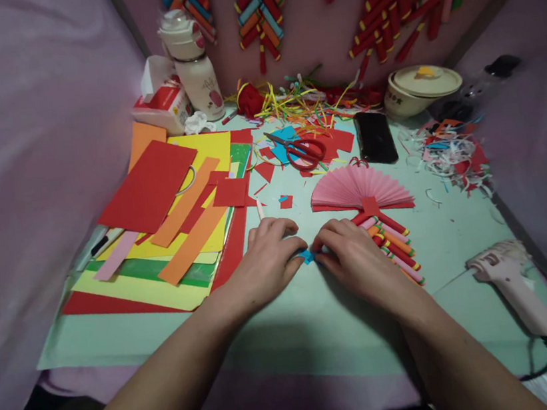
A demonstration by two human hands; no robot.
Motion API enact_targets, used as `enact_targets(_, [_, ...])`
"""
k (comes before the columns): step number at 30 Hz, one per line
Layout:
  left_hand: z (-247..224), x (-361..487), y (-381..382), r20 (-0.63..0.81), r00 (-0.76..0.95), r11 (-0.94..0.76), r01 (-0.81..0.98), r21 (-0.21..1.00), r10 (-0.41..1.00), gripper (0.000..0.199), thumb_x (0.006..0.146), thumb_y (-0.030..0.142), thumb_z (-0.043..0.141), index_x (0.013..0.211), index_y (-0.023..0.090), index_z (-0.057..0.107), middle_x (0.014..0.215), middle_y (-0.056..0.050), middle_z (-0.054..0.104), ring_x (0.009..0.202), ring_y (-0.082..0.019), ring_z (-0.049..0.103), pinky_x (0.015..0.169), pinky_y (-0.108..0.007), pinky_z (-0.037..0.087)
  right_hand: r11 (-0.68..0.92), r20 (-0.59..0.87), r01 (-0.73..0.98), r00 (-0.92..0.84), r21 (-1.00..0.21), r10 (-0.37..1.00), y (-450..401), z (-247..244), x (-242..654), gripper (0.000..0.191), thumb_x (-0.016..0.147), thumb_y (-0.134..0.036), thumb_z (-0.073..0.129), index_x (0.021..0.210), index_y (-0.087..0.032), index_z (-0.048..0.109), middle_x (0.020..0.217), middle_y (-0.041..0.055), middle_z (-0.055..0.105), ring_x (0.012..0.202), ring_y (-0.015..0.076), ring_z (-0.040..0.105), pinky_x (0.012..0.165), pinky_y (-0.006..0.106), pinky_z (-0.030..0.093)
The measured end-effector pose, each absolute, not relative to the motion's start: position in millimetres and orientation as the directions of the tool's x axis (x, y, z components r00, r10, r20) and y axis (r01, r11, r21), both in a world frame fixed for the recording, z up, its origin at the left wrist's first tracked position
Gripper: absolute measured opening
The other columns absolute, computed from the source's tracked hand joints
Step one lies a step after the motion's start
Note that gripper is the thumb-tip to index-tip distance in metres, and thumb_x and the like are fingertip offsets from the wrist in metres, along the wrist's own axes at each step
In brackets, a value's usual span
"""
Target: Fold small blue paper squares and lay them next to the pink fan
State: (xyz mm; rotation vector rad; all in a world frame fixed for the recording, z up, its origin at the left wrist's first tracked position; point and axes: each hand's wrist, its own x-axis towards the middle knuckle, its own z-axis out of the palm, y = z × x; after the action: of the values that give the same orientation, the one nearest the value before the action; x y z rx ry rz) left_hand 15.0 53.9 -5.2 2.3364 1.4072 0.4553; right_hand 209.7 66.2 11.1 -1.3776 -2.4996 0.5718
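Observation:
A small piece of blue paper (pixel 307 256) is pinched between the fingertips of both hands, just above the pale green tabletop. My left hand (pixel 274 248) grips its left side, thumb and fingers closed. From the right, my right hand (pixel 342 249) closes on its other side. Its exact shape is partly hidden by the fingers. Beside my right hand lies a pink pleated paper fan (pixel 359 187) with a red base, above a row of rolled paper tubes (pixel 397 246) in pink, orange, yellow and red. A white stick-like item (pixel 260 209) lies behind my left hand.
Coloured paper sheets (pixel 150 187) are stacked at left. Red-handled scissors (pixel 304 150) rest on scraps, near a black phone (pixel 376 137). A hot glue gun (pixel 511 288) lies at right. Behind stand a white bottle (pixel 195 71), a tissue box (pixel 165 108) and a lidded bowl (pixel 415 93).

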Motion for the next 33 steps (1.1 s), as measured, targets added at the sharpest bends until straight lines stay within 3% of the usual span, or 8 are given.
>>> enact_targets(7, [-2.9, 18.8, 51.3, 0.102, 0.45, -0.444, 0.77, 0.458, 0.887, 0.014, 0.088, 0.028, 0.06, 0.1, 0.025, 0.068, 0.124, -0.007, 0.056, 0.122, -0.029, 0.042, 0.095, -0.047, 0.038, 0.307, 0.03, 0.673, -0.39, -0.673, 0.92, 71.8, 19.3, 220.3, 0.009, 0.083, -0.012, 0.055, 0.082, -0.021, 0.06, 0.07, -0.0025, 0.063, 0.064, 0.0146, 0.057, 0.061, 0.027, 0.038])
enact_targets(12, [1.0, 22.8, 48.5, 0.12, 0.441, -0.43, 0.719, 0.547, 0.89, 0.011, 0.087, 0.033, 0.063, 0.092, 0.025, 0.069, 0.119, -0.006, 0.059, 0.119, -0.027, 0.046, 0.094, -0.045, 0.039, 0.286, 0.05, 0.599, -0.379, -0.748, 0.924, 73.8, 14.9, 221.8, 0.014, 0.081, -0.012, 0.053, 0.085, -0.021, 0.064, 0.079, 0.0003, 0.068, 0.071, 0.0162, 0.061, 0.066, 0.028, 0.043])
enact_targets(16, [3.0, 22.4, 50.6, 0.194, 0.274, -0.332, 0.68, 0.654, 0.942, 0.01, 0.086, 0.031, 0.063, 0.089, 0.023, 0.069, 0.111, -0.006, 0.061, 0.113, -0.023, 0.052, 0.096, -0.042, 0.042, 0.249, 0.005, 0.535, -0.416, -0.807, 0.909, 73.0, 12.3, 220.8, 0.02, 0.086, -0.016, 0.051, 0.096, -0.021, 0.068, 0.096, 0.0035, 0.072, 0.088, 0.0186, 0.065, 0.077, 0.031, 0.047])
enact_targets(20, [2.0, 23.8, 51.5, 0.186, 0.218, -0.284, 0.65, 0.705, 0.958, 0.007, 0.083, 0.029, 0.066, 0.085, 0.023, 0.07, 0.111, -0.005, 0.062, 0.112, -0.023, 0.053, 0.099, -0.042, 0.042, 0.185, -0.047, 0.486, -0.426, -0.854, 0.903, 69.9, 13.4, 218.3, 0.024, 0.088, -0.019, 0.052, 0.11, -0.021, 0.063, 0.09, 0.0018, 0.07, 0.082, 0.017, 0.065, 0.074, 0.03, 0.048])
enact_targets(26, [4.1, 26.8, 51.7, 0.115, 0.144, -0.18, 0.605, 0.776, 0.983, 0.007, 0.081, 0.022, 0.066, 0.076, 0.024, 0.07, 0.109, -0.004, 0.064, 0.111, -0.021, 0.055, 0.099, -0.042, 0.045, 0.131, -0.026, 0.374, -0.387, -0.918, 0.922, 69.3, 11.5, 215.7, 0.025, 0.09, -0.022, 0.051, 0.113, -0.02, 0.059, 0.092, 0.0034, 0.068, 0.083, 0.0166, 0.064, 0.073, 0.03, 0.048])
enact_targets(29, [8.0, 25.3, 53.4, 0.057, 0.053, -0.077, 0.549, 0.833, 0.997, 0.007, 0.081, 0.022, 0.066, 0.075, 0.024, 0.07, 0.109, -0.004, 0.064, 0.11, -0.021, 0.057, 0.1, -0.043, 0.045, 0.098, -0.016, 0.331, -0.326, -0.938, 0.945, 70.0, 11.6, 214.1, 0.023, 0.09, -0.027, 0.053, 0.111, -0.019, 0.06, 0.096, 0.0051, 0.068, 0.086, 0.0176, 0.063, 0.075, 0.031, 0.049])
enact_targets(33, [10.2, 25.3, 53.8, 0.031, 0.019, -0.037, 0.485, 0.874, 0.999, 0.008, 0.08, 0.024, 0.066, 0.073, 0.023, 0.069, 0.11, -0.005, 0.065, 0.11, -0.022, 0.058, 0.1, -0.046, 0.045, 0.095, -0.041, 0.361, -0.35, -0.928, 0.936, 69.1, 17.1, 210.7, 0.012, 0.086, -0.029, 0.059, 0.093, -0.02, 0.064, 0.083, 0.0009, 0.066, 0.073, 0.015, 0.059, 0.065, 0.027, 0.046])
